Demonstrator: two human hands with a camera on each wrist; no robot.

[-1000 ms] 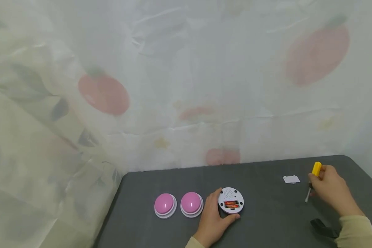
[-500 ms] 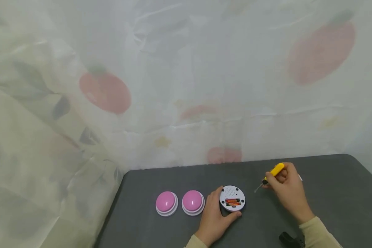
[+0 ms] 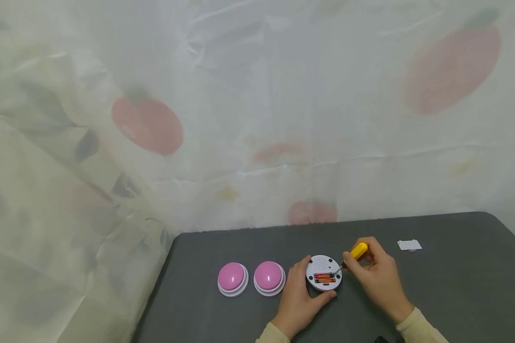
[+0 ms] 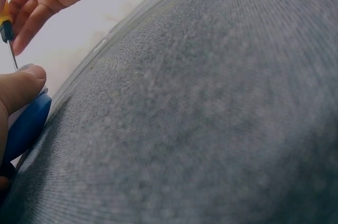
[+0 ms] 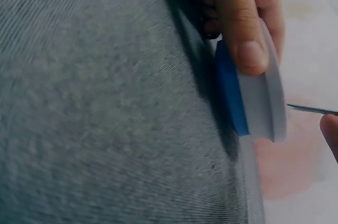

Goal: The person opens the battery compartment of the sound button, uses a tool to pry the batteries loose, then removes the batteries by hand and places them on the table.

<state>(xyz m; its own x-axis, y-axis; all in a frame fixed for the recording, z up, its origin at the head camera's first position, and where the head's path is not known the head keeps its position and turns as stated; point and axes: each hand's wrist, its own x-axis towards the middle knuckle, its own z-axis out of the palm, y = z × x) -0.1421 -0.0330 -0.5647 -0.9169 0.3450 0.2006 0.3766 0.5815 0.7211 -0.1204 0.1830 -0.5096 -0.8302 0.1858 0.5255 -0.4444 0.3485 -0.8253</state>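
My left hand (image 3: 297, 300) holds a round push-button buzzer (image 3: 320, 263) by its edge, thumb on the near side and fingers on the far side. Its white underside faces up, with two red-orange batteries (image 3: 324, 277) lying in an uncovered compartment. In the right wrist view the button's blue dome (image 5: 230, 94) points down at the table. My right hand (image 3: 379, 278) pinches a screwdriver (image 3: 359, 250) by its yellow handle. In the head view the screwdriver's metal tip overlaps the right end of the batteries. Part of the blue dome (image 4: 29, 126) also shows in the left wrist view.
Two pink push buttons (image 3: 230, 276) with white bases stand to the left of my left hand. A small white battery cover (image 3: 409, 245) lies at the back right of the dark grey table (image 3: 463, 267). A patterned sheet (image 3: 223, 95) hangs behind the table.
My right hand has carried the screwdriver leftward from near the battery cover to the buzzer, tilting it so the tip points at the batteries. My left hand keeps its grip on the buzzer.
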